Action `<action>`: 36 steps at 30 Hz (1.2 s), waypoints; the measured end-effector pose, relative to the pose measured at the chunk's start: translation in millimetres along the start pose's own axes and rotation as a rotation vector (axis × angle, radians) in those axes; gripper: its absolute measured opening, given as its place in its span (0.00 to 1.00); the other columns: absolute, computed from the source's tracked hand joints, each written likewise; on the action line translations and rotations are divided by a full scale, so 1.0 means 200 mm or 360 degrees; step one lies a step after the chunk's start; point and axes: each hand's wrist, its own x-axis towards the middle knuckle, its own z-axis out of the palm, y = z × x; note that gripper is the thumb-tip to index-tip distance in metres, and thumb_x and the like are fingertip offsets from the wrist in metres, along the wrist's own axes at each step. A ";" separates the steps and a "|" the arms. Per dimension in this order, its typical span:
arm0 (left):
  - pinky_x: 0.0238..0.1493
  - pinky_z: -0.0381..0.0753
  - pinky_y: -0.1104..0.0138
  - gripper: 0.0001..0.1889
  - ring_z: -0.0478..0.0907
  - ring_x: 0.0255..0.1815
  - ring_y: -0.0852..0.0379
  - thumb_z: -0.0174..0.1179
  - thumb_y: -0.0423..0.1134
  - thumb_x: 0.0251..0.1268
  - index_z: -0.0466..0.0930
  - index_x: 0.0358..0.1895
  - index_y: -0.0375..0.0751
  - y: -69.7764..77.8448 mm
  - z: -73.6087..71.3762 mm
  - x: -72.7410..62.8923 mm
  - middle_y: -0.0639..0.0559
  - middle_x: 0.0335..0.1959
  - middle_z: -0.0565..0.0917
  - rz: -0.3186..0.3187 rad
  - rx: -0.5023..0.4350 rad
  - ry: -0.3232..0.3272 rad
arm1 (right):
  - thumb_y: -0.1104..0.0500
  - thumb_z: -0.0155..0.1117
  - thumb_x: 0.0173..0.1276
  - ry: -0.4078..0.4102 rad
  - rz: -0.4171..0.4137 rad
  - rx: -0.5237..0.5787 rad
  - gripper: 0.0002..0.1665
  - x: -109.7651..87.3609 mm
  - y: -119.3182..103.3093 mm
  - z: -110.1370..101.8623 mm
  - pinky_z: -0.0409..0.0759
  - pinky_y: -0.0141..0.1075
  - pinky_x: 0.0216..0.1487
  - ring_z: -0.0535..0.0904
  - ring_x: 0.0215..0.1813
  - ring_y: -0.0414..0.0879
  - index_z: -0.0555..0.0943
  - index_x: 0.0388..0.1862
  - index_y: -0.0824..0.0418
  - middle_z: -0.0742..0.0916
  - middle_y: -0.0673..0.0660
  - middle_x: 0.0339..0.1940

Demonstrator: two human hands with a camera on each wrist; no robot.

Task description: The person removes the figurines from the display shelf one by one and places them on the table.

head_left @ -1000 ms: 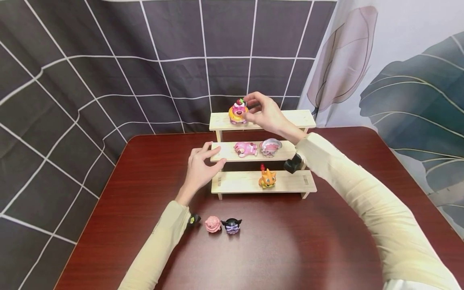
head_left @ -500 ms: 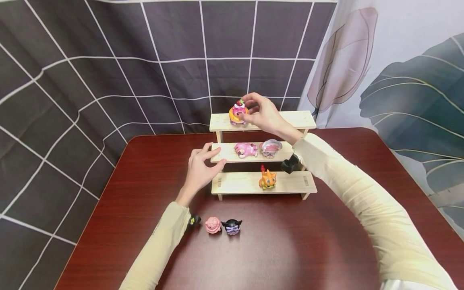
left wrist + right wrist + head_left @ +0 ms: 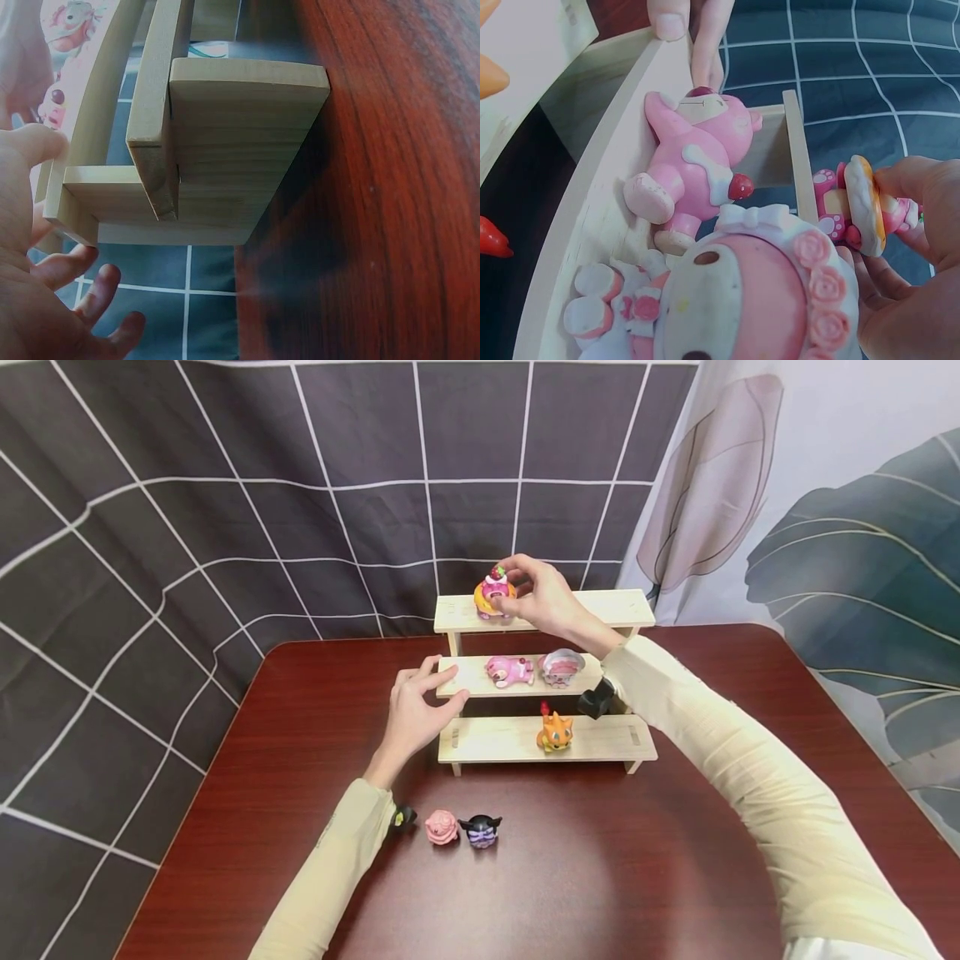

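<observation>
On the top tier of the three-tier wooden display stand [image 3: 592, 747], my right hand [image 3: 550, 602] grips a pink bear figurine with a donut ring [image 3: 486, 597]. Thumb and fingers hold the figurine by its ring in the right wrist view. My left hand [image 3: 415, 706] grips the left end of the middle tier, thumb in front and fingers behind. That tier bears a lying pink bear figurine [image 3: 512, 672] and a pink figurine in a white bonnet [image 3: 561, 667]. An orange figurine [image 3: 556, 732] with a red-tipped tail sits on the bottom tier.
A round pink figurine [image 3: 442, 827] and a black-and-purple figurine [image 3: 482, 832] stand side by side on the reddish-brown table [image 3: 570, 877], right of the left forearm. A dark checked curtain [image 3: 360, 527] hangs behind the stand.
My right hand has shifted very slightly left and down around the donut-ring bear, its thumb now further across the ring. The left hand and the other figurines stay in place.
</observation>
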 end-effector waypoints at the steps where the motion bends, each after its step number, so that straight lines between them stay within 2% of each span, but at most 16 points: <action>1: 0.49 0.70 0.51 0.22 0.72 0.51 0.42 0.74 0.44 0.54 0.88 0.53 0.42 0.00 0.00 0.00 0.39 0.63 0.78 0.0003 0.0000 0.0002 | 0.65 0.72 0.60 0.0002 -0.0001 -0.0003 0.26 0.00 0.00 0.00 0.77 0.43 0.52 0.81 0.46 0.59 0.78 0.58 0.68 0.83 0.66 0.50; 7: 0.49 0.70 0.50 0.22 0.72 0.51 0.42 0.74 0.44 0.54 0.88 0.53 0.42 0.00 0.00 0.00 0.39 0.63 0.78 0.0004 0.0002 0.0001 | 0.66 0.72 0.60 0.0011 -0.0013 -0.0018 0.25 0.01 0.00 0.00 0.77 0.42 0.52 0.81 0.45 0.58 0.78 0.57 0.69 0.84 0.66 0.49; 17: 0.49 0.70 0.50 0.22 0.72 0.52 0.42 0.74 0.44 0.54 0.88 0.53 0.42 0.01 -0.01 0.00 0.39 0.63 0.78 -0.0020 0.0003 -0.0010 | 0.66 0.73 0.60 0.0010 0.0007 -0.0021 0.23 0.00 -0.01 0.00 0.76 0.35 0.44 0.81 0.43 0.57 0.79 0.55 0.68 0.85 0.66 0.47; 31: 0.49 0.70 0.50 0.22 0.72 0.52 0.42 0.74 0.44 0.54 0.88 0.53 0.42 0.00 0.00 0.00 0.39 0.64 0.78 -0.0024 -0.0005 -0.0009 | 0.65 0.73 0.60 0.0026 -0.0025 -0.0025 0.23 -0.01 -0.02 -0.01 0.76 0.37 0.48 0.81 0.44 0.57 0.79 0.53 0.68 0.85 0.66 0.46; 36: 0.48 0.70 0.50 0.22 0.72 0.52 0.42 0.74 0.44 0.54 0.88 0.53 0.42 0.00 0.00 0.00 0.39 0.64 0.77 -0.0026 -0.0005 -0.0013 | 0.65 0.73 0.60 0.0022 -0.0024 -0.0026 0.23 -0.03 -0.03 -0.02 0.76 0.37 0.46 0.81 0.44 0.57 0.79 0.54 0.68 0.85 0.65 0.46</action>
